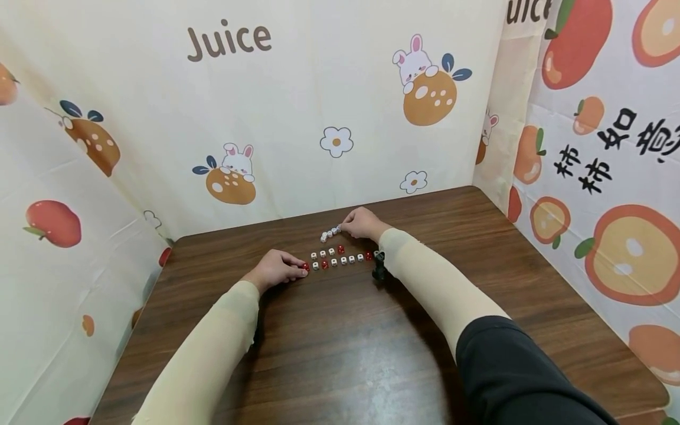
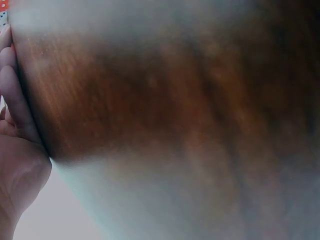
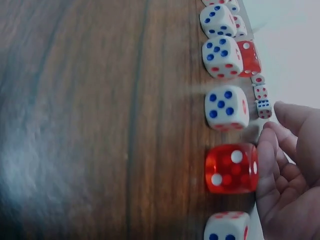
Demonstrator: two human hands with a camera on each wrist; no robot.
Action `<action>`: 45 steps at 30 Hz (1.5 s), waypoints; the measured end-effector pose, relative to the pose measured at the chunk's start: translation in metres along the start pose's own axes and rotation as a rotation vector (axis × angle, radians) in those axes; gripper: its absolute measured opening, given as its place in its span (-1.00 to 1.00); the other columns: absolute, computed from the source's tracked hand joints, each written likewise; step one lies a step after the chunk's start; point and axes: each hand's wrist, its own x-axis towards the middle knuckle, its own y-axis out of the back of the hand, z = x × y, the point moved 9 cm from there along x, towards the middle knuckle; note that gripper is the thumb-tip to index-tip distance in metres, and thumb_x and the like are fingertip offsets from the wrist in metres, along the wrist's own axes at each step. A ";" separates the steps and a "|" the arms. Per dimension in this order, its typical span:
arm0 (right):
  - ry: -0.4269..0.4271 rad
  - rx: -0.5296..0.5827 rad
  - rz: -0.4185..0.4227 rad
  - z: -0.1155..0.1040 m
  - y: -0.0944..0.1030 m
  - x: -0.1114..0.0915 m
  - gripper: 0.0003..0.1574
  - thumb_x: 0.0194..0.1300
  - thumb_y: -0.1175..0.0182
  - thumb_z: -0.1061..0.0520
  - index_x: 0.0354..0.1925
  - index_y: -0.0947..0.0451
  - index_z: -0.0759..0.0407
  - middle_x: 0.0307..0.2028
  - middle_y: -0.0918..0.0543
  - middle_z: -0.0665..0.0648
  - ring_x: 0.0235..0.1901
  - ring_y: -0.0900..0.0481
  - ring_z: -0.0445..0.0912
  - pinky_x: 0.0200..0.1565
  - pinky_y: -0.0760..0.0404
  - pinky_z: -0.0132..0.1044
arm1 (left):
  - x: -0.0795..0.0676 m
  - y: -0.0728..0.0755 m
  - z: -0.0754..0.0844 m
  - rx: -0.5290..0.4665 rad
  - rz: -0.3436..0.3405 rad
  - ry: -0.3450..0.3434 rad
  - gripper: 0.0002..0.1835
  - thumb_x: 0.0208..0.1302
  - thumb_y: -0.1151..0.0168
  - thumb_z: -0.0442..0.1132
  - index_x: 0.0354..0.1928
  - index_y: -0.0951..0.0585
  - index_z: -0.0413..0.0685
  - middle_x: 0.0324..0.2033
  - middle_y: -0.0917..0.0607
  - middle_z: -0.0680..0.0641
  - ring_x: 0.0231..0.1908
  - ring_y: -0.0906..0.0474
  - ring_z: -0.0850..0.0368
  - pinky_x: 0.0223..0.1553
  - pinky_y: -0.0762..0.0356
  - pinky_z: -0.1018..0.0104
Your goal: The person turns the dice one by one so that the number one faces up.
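At frame centre, your left hand pinches a red die — keep it square, pressing lightly; whether your right hand pinches the nearest white die is unclear.

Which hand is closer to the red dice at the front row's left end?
Left: the left hand touches that red die; the right hand is farther back, by white dice.
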 end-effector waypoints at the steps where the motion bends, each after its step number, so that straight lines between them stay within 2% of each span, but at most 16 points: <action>1: -0.006 0.000 0.003 0.000 0.000 0.000 -0.70 0.50 -0.31 -0.13 -0.20 -0.84 0.00 -0.49 -0.76 0.00 -0.48 -0.65 -0.17 -0.37 -0.59 -0.31 | 0.000 0.000 0.000 -0.001 0.003 0.002 -0.69 0.15 -0.66 -0.11 -0.08 -0.86 -0.03 -0.36 -0.81 0.01 -0.44 -0.65 0.18 -0.39 -0.64 0.30; 8: 0.012 -0.027 0.007 -0.003 0.001 -0.001 -0.70 0.47 -0.34 -0.15 -0.16 -0.87 -0.02 -0.47 -0.80 0.02 -0.48 -0.66 -0.16 -0.35 -0.59 -0.28 | 0.001 0.000 0.000 0.000 -0.001 0.002 -0.67 0.16 -0.66 -0.10 -0.07 -0.86 -0.04 -0.38 -0.80 0.02 -0.44 -0.64 0.20 -0.40 -0.64 0.32; 15: 0.079 -0.044 -0.027 -0.004 -0.003 0.000 -0.78 0.44 -0.40 -0.10 -0.10 -0.87 -0.06 -0.08 -0.83 0.02 -0.26 -0.71 -0.15 -0.13 -0.67 -0.22 | -0.001 0.000 0.000 -0.005 0.006 0.007 -0.67 0.16 -0.65 -0.12 -0.06 -0.86 -0.06 -0.35 -0.80 0.00 -0.44 -0.64 0.19 -0.40 -0.63 0.31; 17: 0.091 -0.039 -0.031 -0.004 -0.003 0.000 -0.80 0.41 -0.43 -0.09 -0.13 -0.86 -0.05 -0.04 -0.82 0.04 -0.24 -0.71 -0.13 -0.09 -0.67 -0.20 | -0.001 0.000 0.000 -0.006 0.007 0.010 -0.67 0.16 -0.66 -0.12 -0.06 -0.86 -0.05 -0.36 -0.81 0.00 -0.45 -0.64 0.20 -0.41 -0.63 0.31; 25: 0.107 -0.013 -0.030 -0.002 -0.002 -0.001 -0.87 0.29 -0.49 -0.01 -0.24 -0.80 -0.02 -0.24 -0.79 0.01 -0.25 -0.65 -0.08 -0.12 -0.62 -0.22 | 0.001 0.001 -0.002 -0.011 0.006 0.014 -0.68 0.14 -0.67 -0.11 -0.08 -0.86 -0.04 -0.40 -0.81 0.04 -0.46 -0.65 0.22 -0.41 -0.63 0.33; 30: 0.114 -0.039 -0.025 -0.004 -0.002 -0.003 -0.86 0.29 -0.51 -0.02 -0.26 -0.80 0.00 -0.19 -0.79 0.04 -0.15 -0.65 -0.05 -0.03 -0.63 -0.16 | -0.001 0.001 0.001 -0.013 0.007 0.015 -0.67 0.13 -0.67 -0.11 -0.08 -0.86 -0.04 -0.41 -0.81 0.04 -0.46 -0.65 0.21 -0.41 -0.63 0.32; 35: 0.124 -0.064 -0.017 -0.005 -0.002 -0.005 -0.84 0.30 -0.51 -0.01 -0.19 -0.84 0.00 -0.08 -0.81 0.03 -0.04 -0.67 -0.05 0.12 -0.65 -0.10 | 0.000 0.000 0.000 -0.014 0.006 0.016 -0.67 0.13 -0.67 -0.11 -0.09 -0.86 -0.05 -0.42 -0.80 0.05 -0.47 -0.65 0.22 -0.41 -0.62 0.32; 41: 0.129 -0.058 -0.021 -0.006 -0.003 -0.005 -0.71 0.31 -0.50 0.00 -0.02 -0.83 0.01 -0.21 -0.82 0.03 -0.16 -0.67 -0.05 -0.01 -0.64 -0.14 | -0.001 0.001 0.001 -0.012 0.010 0.012 -0.68 0.13 -0.67 -0.12 -0.10 -0.86 -0.06 -0.42 -0.80 0.04 -0.47 -0.64 0.21 -0.42 -0.62 0.31; 45: 0.127 -0.087 -0.028 -0.006 -0.006 -0.005 -0.72 0.33 -0.48 -0.04 -0.01 -0.83 -0.04 -0.23 -0.80 -0.02 -0.19 -0.62 -0.08 -0.06 -0.60 -0.19 | -0.001 0.000 0.001 -0.016 0.009 0.016 -0.69 0.13 -0.67 -0.13 -0.10 -0.86 -0.05 -0.41 -0.80 0.04 -0.46 -0.64 0.21 -0.41 -0.62 0.32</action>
